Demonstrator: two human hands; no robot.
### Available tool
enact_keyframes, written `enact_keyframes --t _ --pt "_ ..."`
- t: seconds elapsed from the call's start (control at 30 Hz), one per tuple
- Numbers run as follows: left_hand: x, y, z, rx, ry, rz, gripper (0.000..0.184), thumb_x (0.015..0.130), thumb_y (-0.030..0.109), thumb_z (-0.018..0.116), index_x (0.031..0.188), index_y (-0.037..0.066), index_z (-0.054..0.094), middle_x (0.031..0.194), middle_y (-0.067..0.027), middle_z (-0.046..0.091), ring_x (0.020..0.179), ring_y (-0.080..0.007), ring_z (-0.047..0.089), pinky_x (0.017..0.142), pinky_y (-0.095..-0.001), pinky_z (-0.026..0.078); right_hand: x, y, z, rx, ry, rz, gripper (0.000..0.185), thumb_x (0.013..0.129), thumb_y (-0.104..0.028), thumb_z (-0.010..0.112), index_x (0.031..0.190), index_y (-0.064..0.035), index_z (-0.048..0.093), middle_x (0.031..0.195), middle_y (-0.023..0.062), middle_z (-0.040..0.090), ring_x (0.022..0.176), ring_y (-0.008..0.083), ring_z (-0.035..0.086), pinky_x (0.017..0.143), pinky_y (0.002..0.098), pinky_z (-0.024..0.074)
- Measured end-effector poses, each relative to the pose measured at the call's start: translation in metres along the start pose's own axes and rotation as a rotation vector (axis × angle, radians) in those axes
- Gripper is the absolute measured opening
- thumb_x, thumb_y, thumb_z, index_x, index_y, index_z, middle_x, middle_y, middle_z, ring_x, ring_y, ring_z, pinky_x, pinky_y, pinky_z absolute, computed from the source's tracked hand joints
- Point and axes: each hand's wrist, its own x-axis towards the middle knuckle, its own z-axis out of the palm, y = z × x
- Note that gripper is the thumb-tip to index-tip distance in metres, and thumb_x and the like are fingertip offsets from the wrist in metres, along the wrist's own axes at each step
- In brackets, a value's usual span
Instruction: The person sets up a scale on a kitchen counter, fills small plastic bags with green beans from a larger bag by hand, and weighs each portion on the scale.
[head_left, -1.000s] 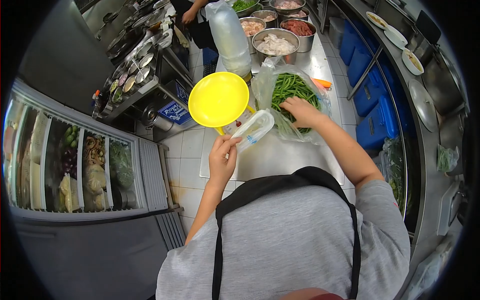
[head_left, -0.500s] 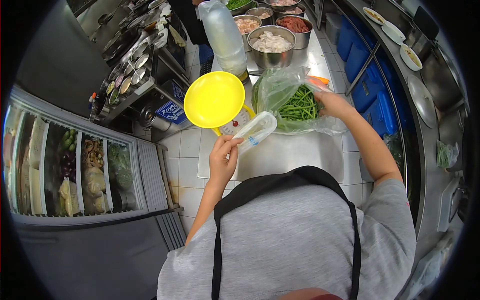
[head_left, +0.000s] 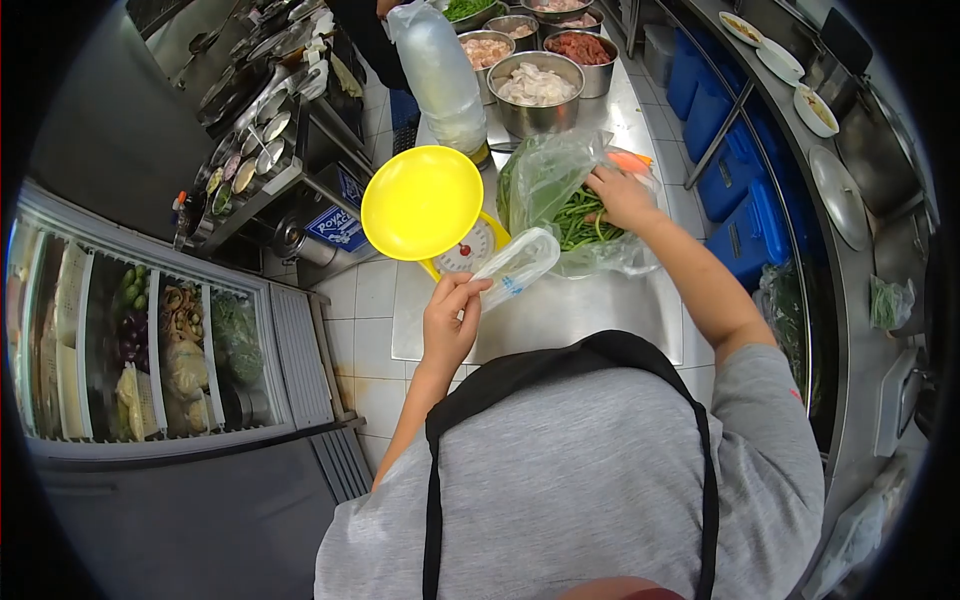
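My left hand [head_left: 455,312] pinches the edge of a small clear plastic bag [head_left: 522,262], which lies over the front of the steel table [head_left: 610,315]. A yellow scale pan [head_left: 422,203] sits tilted above a round dial [head_left: 468,250], just beyond that hand. My right hand [head_left: 622,198] reaches into a large clear bag [head_left: 548,180] of green beans [head_left: 578,225]. Its fingers rest among the beans, partly covered, and whether they grip any is hidden. Something orange [head_left: 630,161] lies behind the right hand.
Metal pots of raw meat [head_left: 538,118] stand at the table's far end, beside a tall plastic-wrapped stack [head_left: 440,80]. A person [head_left: 370,40] is beyond. Blue bins [head_left: 750,235] are at right, an open-topped fridge [head_left: 150,340] at left, and a counter with sauce bowls [head_left: 245,175].
My right hand lifted to the bag's right edge, then came back left over the beans. The bag's left flap now folds across them. My left hand keeps its hold on the small bag.
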Motion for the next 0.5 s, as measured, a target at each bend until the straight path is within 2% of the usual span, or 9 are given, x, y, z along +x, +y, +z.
enact_keyframes --t 0.03,0.07,0.17,0.2,0.27,0.3,0.4,0.43,0.5 --pt "-0.001 0.000 -0.001 0.002 0.005 -0.003 0.019 0.079 -0.007 0.054 0.092 0.003 0.065 0.087 -0.0080 0.057 0.074 -0.0155 0.055 0.065 -0.0233 0.043 0.001 -0.002 0.000 0.001 -0.036 0.026 0.069 0.064 -0.034 0.077 0.120 -0.0089 0.046 0.112 0.0104 0.050 0.110 0.0279 0.048 0.091 0.0402 0.0392" --pt "-0.003 0.001 -0.002 0.001 0.001 -0.021 0.019 0.079 -0.007 0.054 0.091 0.003 0.065 0.087 -0.0080 0.057 0.075 -0.0155 0.056 0.065 -0.0234 0.043 0.001 0.002 -0.003 0.003 -0.039 0.020 0.069 0.064 -0.034 0.077 0.120 -0.0089 0.046 0.112 0.0104 0.050 0.110 0.0279 0.048 0.091 0.0402 0.0392" --pt "-0.006 -0.002 -0.007 0.012 0.002 -0.039 0.019 0.079 -0.007 0.054 0.091 0.003 0.066 0.087 -0.0081 0.057 0.075 -0.0157 0.056 0.065 -0.0236 0.043 -0.001 0.025 -0.023 0.460 -0.394 -0.070 0.095 0.054 -0.033 0.081 0.133 -0.0083 0.036 0.127 0.0144 0.043 0.117 0.0301 0.043 0.097 0.0336 0.0378" --pt "-0.007 -0.003 -0.008 0.018 0.005 -0.040 0.019 0.079 -0.007 0.054 0.091 0.003 0.066 0.087 -0.0081 0.057 0.075 -0.0158 0.056 0.065 -0.0236 0.043 -0.004 0.022 -0.030 0.458 -0.395 -0.073 0.095 0.054 -0.033 0.081 0.133 -0.0083 0.036 0.127 0.0144 0.043 0.117 0.0301 0.043 0.097 0.0336 0.0378" --pt "-0.007 -0.004 -0.008 0.004 0.009 -0.044 0.019 0.079 -0.007 0.054 0.091 0.003 0.065 0.087 -0.0082 0.057 0.075 -0.0159 0.056 0.065 -0.0236 0.043 -0.013 0.011 -0.039 -0.015 -0.378 -0.155 0.094 0.054 -0.031 0.080 0.132 -0.0055 0.036 0.129 0.0138 0.041 0.121 0.0293 0.040 0.100 0.0379 0.0353" --pt "-0.008 -0.004 -0.008 -0.009 0.009 -0.050 0.019 0.079 -0.007 0.054 0.091 0.003 0.065 0.087 -0.0083 0.057 0.076 -0.0160 0.056 0.065 -0.0236 0.043 -0.014 0.009 -0.022 0.014 -0.253 -0.213 0.089 0.053 -0.027 0.079 0.129 -0.0047 0.039 0.129 0.0132 0.041 0.124 0.0278 0.037 0.104 0.0434 0.0301" --pt "-0.005 0.002 -0.005 -0.005 -0.028 -0.062 0.019 0.079 -0.007 0.054 0.091 0.003 0.065 0.088 -0.0086 0.056 0.075 -0.0162 0.056 0.065 -0.0236 0.044 -0.010 -0.009 -0.006 0.027 -0.151 -0.219 0.082 0.053 -0.024 0.079 0.123 -0.0045 0.042 0.128 0.0133 0.041 0.126 0.0279 0.035 0.105 0.0472 0.0256" --pt "-0.005 0.004 -0.003 -0.004 -0.028 -0.066 0.019 0.079 -0.007 0.054 0.091 0.003 0.065 0.088 -0.0086 0.056 0.075 -0.0162 0.056 0.065 -0.0236 0.044 -0.012 -0.013 0.000 0.004 -0.047 -0.256 0.078 0.054 -0.023 0.079 0.120 -0.0044 0.043 0.123 0.0136 0.044 0.121 0.0295 0.039 0.106 0.0440 0.0258" --pt "-0.001 0.005 -0.002 -0.028 -0.036 -0.002 0.021 0.078 -0.008 0.053 0.093 0.003 0.064 0.089 -0.0096 0.056 0.071 -0.0171 0.056 0.064 -0.0242 0.045 -0.014 -0.015 -0.002 0.004 -0.098 -0.254 0.077 0.054 -0.022 0.079 0.120 -0.0039 0.042 0.119 0.0136 0.045 0.116 0.0301 0.042 0.103 0.0426 0.0294"
